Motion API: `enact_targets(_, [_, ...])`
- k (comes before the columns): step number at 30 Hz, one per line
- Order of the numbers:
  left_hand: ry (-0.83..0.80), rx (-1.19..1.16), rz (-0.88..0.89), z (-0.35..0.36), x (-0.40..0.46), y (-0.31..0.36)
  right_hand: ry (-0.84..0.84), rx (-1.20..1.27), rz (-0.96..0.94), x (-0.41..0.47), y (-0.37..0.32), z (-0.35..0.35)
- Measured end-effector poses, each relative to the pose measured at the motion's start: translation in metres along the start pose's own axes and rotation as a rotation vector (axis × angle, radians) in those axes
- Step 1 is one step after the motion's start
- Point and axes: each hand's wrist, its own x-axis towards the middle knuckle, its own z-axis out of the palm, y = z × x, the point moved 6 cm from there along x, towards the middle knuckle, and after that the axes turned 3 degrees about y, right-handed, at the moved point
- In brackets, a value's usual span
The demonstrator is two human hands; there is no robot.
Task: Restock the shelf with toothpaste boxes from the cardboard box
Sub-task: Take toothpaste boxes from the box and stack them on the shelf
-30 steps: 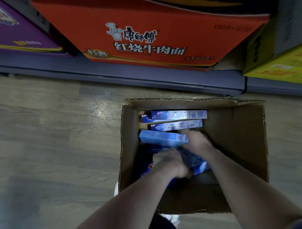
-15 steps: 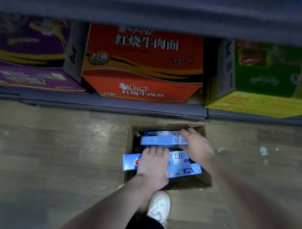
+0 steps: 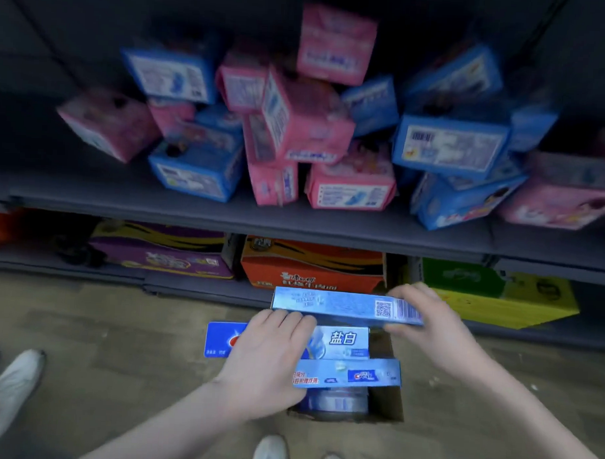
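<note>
My left hand point(image 3: 269, 358) grips two blue toothpaste boxes point(image 3: 341, 344) stacked flat, fingers curled over their top. My right hand point(image 3: 431, 326) holds the right end of a light-blue toothpaste box point(image 3: 329, 304), lifted just above the other two. Below them on the floor stands the open cardboard box point(image 3: 389, 402), mostly hidden by my hands, with more blue packaging visible inside. The grey shelf point(image 3: 226, 213) runs across the view above my hands.
A jumbled pile of pink and blue packs point(image 3: 298, 126) fills the shelf's middle and right. Beneath it sit purple point(image 3: 159, 251), orange point(image 3: 310, 267) and yellow-green cartons point(image 3: 497, 294). Another person's white shoes point(image 3: 11, 384) are at the left; mine point(image 3: 272, 451) are near the bottom edge.
Both hands have lifted out of the cardboard box with toothpaste boxes, and the view has tilted up from the floor to the shelf of pink and blue packs.
</note>
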Motion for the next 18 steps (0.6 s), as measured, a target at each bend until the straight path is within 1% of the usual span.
enact_targets(4, [0.120, 0.054, 0.028, -0.093, -0.003, 0.012, 0.083, 0.015, -0.128, -0.015, -0.065, -0.068])
enact_targets(7, [0.176, 0.100, 0.031, -0.153, -0.004, 0.020, 0.141, 0.014, -0.202, -0.023, -0.106, -0.114])
enact_targets(12, [0.252, 0.178, 0.035, -0.239, 0.003, 0.031, 0.256, 0.007, -0.347, -0.033, -0.171, -0.185])
enact_targets(18, [0.381, 0.248, 0.069, -0.323, 0.013, 0.047, 0.351, 0.010, -0.438, -0.035, -0.225, -0.252])
